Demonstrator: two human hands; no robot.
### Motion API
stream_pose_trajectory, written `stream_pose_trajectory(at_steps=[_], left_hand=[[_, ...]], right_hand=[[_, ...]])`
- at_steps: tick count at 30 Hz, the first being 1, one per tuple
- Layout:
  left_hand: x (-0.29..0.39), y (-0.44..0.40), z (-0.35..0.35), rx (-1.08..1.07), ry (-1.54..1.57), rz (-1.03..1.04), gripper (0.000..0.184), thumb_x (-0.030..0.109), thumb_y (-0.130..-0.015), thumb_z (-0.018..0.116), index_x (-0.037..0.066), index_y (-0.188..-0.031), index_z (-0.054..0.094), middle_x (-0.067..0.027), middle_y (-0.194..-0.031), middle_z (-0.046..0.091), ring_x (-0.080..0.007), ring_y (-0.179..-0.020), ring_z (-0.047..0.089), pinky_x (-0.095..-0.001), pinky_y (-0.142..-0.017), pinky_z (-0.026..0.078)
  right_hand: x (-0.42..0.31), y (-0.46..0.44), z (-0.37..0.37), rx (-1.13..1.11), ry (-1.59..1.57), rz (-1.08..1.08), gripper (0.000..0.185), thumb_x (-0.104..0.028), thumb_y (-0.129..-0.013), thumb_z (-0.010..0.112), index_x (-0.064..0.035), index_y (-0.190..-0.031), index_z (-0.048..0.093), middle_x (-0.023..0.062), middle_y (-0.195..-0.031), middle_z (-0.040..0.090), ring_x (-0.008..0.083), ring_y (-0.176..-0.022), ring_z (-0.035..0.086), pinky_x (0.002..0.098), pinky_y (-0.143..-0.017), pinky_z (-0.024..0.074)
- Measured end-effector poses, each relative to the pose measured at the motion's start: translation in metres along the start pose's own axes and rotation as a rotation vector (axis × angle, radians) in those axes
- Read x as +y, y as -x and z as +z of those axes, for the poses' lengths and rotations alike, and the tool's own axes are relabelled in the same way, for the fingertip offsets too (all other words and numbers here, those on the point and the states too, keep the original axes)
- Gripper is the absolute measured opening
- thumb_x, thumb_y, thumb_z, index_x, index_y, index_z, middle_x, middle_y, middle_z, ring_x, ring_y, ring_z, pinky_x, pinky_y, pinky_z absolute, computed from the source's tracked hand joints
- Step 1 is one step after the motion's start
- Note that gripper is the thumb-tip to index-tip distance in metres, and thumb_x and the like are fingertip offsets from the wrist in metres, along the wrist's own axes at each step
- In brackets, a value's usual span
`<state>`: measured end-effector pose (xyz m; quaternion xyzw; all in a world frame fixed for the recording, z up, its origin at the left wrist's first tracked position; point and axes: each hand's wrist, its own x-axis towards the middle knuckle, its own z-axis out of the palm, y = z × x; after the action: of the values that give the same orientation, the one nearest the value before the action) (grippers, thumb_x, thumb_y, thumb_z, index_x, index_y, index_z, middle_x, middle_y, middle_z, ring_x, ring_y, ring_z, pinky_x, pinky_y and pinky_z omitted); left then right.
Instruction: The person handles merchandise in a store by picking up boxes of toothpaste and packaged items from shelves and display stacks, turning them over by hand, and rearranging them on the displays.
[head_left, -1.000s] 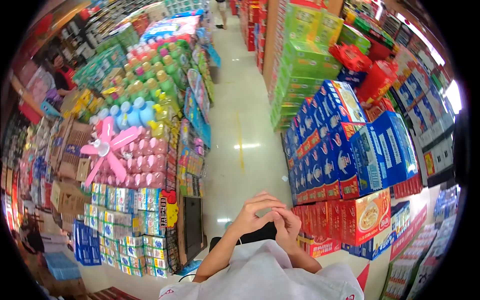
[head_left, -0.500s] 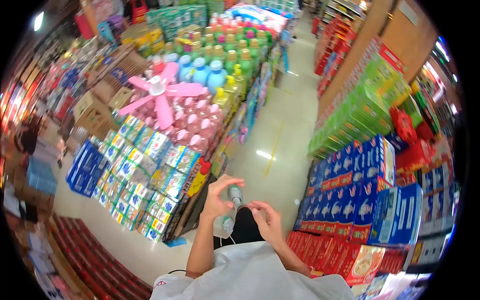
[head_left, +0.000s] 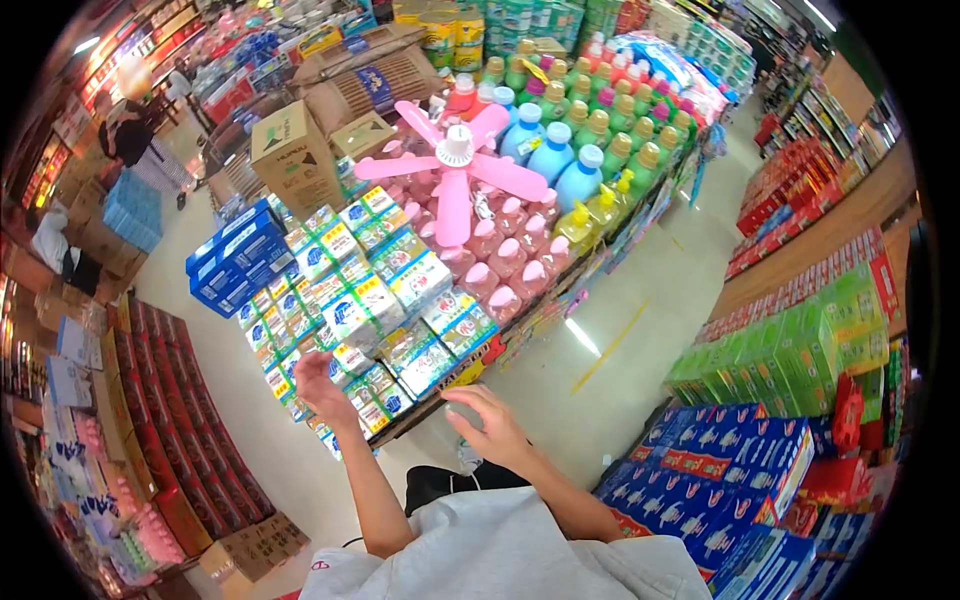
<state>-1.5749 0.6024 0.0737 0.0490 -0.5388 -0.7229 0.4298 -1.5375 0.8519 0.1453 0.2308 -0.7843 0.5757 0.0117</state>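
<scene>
My left hand is raised over the near left corner of a display of stacked white, green and blue wrapped packs. Its fingers look loosely bent and hold nothing; I cannot tell whether they touch the packs. My right hand hovers in front of the display's near edge, with fingers stretched out, thumb apart and nothing in it. Behind the packs stand pink bottles. A pink five-bladed fan sits over those bottles.
Blue bottles and green bottles fill the far display. A brown carton and blue packs flank it. Blue boxes and green boxes line the right. Red boxes stand left. A person is far left.
The view has turned left and come nearer the display. My hands have moved apart, the left one now over the wrapped packs. More of the left side of the shop shows.
</scene>
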Motion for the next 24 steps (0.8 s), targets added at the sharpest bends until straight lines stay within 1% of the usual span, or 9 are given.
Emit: stream_pose_trajectory(at_steps=[4, 6, 7, 8, 10, 11, 19, 22, 24], left_hand=[[0.010, -0.009, 0.006, 0.050, -0.144, 0.026, 0.070, 0.064, -0.089, 0.038, -0.001, -0.112, 0.052, -0.0132, -0.109, 0.056, -0.0221, -0.105, 0.054, -0.0393, -0.093, 0.042], [0.016, -0.011, 0.024, 0.005, -0.266, -0.033, 0.060, 0.052, -0.091, 0.046, -0.002, -0.117, 0.051, -0.0144, -0.122, 0.052, -0.0254, -0.117, 0.049, -0.0419, -0.099, 0.038], [0.013, -0.011, 0.027, -0.061, -0.336, -0.013, 0.046, 0.031, -0.089, 0.056, 0.000, -0.122, 0.049, -0.0152, -0.133, 0.045, -0.0287, -0.126, 0.041, -0.0425, -0.102, 0.035], [0.010, -0.010, 0.030, -0.031, -0.338, -0.010, 0.046, 0.031, -0.089, 0.056, 0.000, -0.122, 0.049, -0.0152, -0.133, 0.045, -0.0287, -0.126, 0.041, -0.0425, -0.102, 0.035], [0.018, -0.007, 0.049, -0.284, -0.846, 0.056, 0.043, 0.013, -0.083, 0.061, 0.003, -0.124, 0.050, -0.0154, -0.136, 0.043, -0.0299, -0.128, 0.038, -0.0410, -0.103, 0.034], [0.018, -0.005, 0.056, -0.265, -0.819, 0.048, 0.042, 0.009, -0.081, 0.063, 0.004, -0.121, 0.055, -0.0169, -0.136, 0.043, -0.0320, -0.127, 0.040, -0.0396, -0.102, 0.034], [0.029, -0.012, 0.048, -0.258, -0.744, -0.084, 0.043, 0.005, -0.077, 0.063, 0.004, -0.120, 0.059, -0.0147, -0.132, 0.051, -0.0283, -0.122, 0.048, -0.0369, -0.099, 0.039], [0.029, -0.021, 0.021, -0.108, -0.596, -0.163, 0.042, 0.005, -0.082, 0.059, 0.004, -0.124, 0.056, -0.0128, -0.129, 0.054, -0.0237, -0.119, 0.050, -0.0340, -0.098, 0.040], [0.026, -0.042, 0.001, 0.075, -0.512, -0.226, 0.038, 0.018, -0.093, 0.046, -0.002, -0.126, 0.052, -0.0119, -0.130, 0.052, -0.0226, -0.120, 0.049, -0.0355, -0.101, 0.038]], right_hand=[[0.003, -0.035, 0.001, -0.094, -0.029, -0.047, 0.025, -0.009, -0.085, 0.063, -0.0019, -0.108, 0.060, 0.0134, -0.110, 0.062, 0.0283, -0.103, 0.058, 0.0354, -0.088, 0.0450], [0.000, -0.056, 0.001, -0.133, -0.070, -0.032, 0.024, -0.007, -0.084, 0.063, -0.0018, -0.107, 0.060, 0.0129, -0.107, 0.062, 0.0282, -0.100, 0.058, 0.0352, -0.086, 0.0456], [0.002, -0.069, 0.004, -0.134, -0.089, -0.125, 0.023, -0.006, -0.083, 0.063, -0.0015, -0.106, 0.060, 0.0127, -0.106, 0.063, 0.0283, -0.099, 0.059, 0.0351, -0.086, 0.0460], [0.005, -0.083, 0.006, -0.136, -0.105, -0.222, 0.023, -0.005, -0.083, 0.063, -0.0013, -0.105, 0.061, 0.0124, -0.104, 0.063, 0.0284, -0.098, 0.059, 0.0350, -0.085, 0.0463], [0.001, -0.107, 0.004, -0.162, -0.131, -0.306, 0.022, -0.003, -0.082, 0.063, -0.0009, -0.104, 0.061, 0.0124, -0.102, 0.063, 0.0285, -0.095, 0.060, 0.0352, -0.084, 0.0469], [-0.003, -0.121, 0.005, -0.185, -0.149, -0.337, 0.021, -0.003, -0.082, 0.062, -0.0006, -0.103, 0.061, 0.0127, -0.101, 0.063, 0.0285, -0.095, 0.060, 0.0354, -0.083, 0.0470], [-0.006, -0.243, 0.064, -0.364, -0.083, -0.500, 0.020, -0.009, -0.084, 0.061, -0.0017, -0.103, 0.060, 0.0149, -0.102, 0.061, 0.0320, -0.097, 0.057, 0.0395, -0.085, 0.0443], [-0.003, -0.294, 0.114, -0.309, -0.072, -0.520, 0.022, -0.013, -0.085, 0.059, -0.0025, -0.105, 0.059, 0.0148, -0.103, 0.062, 0.0325, -0.100, 0.056, 0.0393, -0.087, 0.0438], [0.002, -0.304, 0.132, -0.323, -0.078, -0.559, 0.022, -0.014, -0.086, 0.059, -0.0023, -0.105, 0.059, 0.0153, -0.102, 0.062, 0.0332, -0.098, 0.057, 0.0403, -0.085, 0.0440]])
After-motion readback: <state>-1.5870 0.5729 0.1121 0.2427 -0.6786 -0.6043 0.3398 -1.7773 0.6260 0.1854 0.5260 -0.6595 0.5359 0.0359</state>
